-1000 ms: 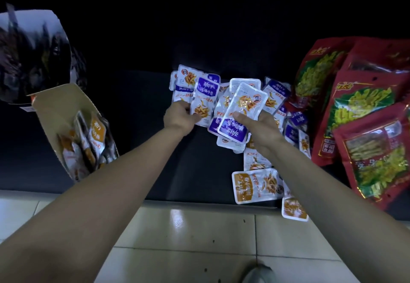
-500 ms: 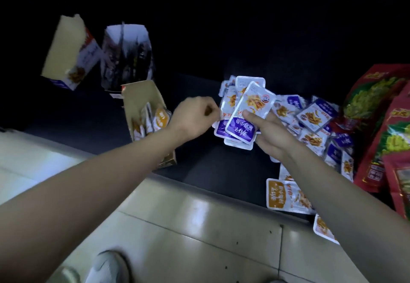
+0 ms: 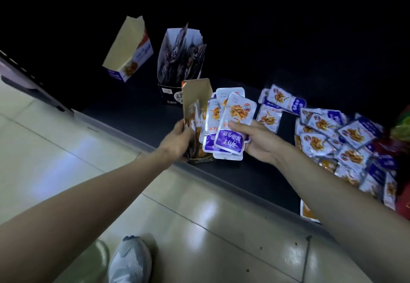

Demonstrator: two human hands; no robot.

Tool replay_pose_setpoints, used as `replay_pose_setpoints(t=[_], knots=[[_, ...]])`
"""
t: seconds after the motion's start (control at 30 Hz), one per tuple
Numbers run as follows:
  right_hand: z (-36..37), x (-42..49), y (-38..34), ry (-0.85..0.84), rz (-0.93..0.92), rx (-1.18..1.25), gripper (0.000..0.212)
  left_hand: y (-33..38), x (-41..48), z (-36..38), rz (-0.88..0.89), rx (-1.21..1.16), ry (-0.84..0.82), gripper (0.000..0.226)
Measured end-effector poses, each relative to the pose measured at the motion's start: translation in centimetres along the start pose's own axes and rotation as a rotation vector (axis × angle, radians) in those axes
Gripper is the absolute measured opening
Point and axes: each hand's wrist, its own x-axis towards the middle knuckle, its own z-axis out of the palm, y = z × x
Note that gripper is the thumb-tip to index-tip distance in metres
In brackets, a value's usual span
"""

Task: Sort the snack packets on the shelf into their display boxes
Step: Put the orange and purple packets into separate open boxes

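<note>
My right hand (image 3: 258, 140) grips a fanned stack of purple-and-white snack packets (image 3: 230, 127), held upright above the dark shelf (image 3: 255, 171). My left hand (image 3: 177, 139) holds the side of a brown display box (image 3: 196, 96) that stands at the shelf's front edge with orange packets inside it. The stack sits just right of that box, touching or nearly touching it. A loose heap of purple-and-white packets (image 3: 346, 136) lies on the shelf to the right, with orange packets (image 3: 307, 213) at its near edge.
Two more display boxes stand further back on the left: a blue-and-white one (image 3: 131, 49) with its flap up and a black one (image 3: 180, 65) holding dark packets. Red bags (image 3: 402, 125) show at the right edge. Tiled floor and my shoe (image 3: 131, 260) lie below.
My view has swung left, so the boxes are nearer the middle. My left hand has moved from the packets to the brown box and taken hold of it. My right hand still holds its stack.
</note>
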Motion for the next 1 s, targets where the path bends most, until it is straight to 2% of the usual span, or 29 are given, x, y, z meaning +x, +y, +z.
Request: replay_pose_setpoints(t=[0.07,0.2,0.33,0.43,0.67,0.77,0.87,1.0], knots=[[-0.6,-0.5,-0.1,0.006,-0.002,-0.018,0.034,0.5,0.0,0.9,0.024,0.023,-0.040,0.052],[-2.7,-1.5,-0.4,0.093,-0.044,-0.016,0.052,1.9,0.3,2.7,0.026,0.010,-0.133,0.045],[-4.0,-1.2,-0.9,0.198,-0.115,0.006,0.038,4.1,1.2,4.5,0.095,-0.026,-0.221,0.055],[-3.7,0.2,-1.6,0.210,-0.166,-0.018,0.034,5.1,2.4,5.0,0.137,-0.073,-0.267,0.064],[-2.6,4.6,-3.3,0.387,-0.225,-0.018,0.047,7.8,5.5,4.1,0.210,-0.206,-0.287,0.056],[-2.3,3.9,-3.6,0.459,-0.289,-0.015,0.048,8.6,5.4,3.2,0.216,-0.096,-0.258,0.041],[-1.5,2.3,-4.0,0.383,-0.335,-0.063,0.045,8.8,5.1,1.9,0.201,0.070,-0.236,0.036],[1.7,1.2,-3.9,0.118,-0.279,-0.195,0.035,8.2,4.0,-1.7,0.288,0.328,-0.343,0.020]])
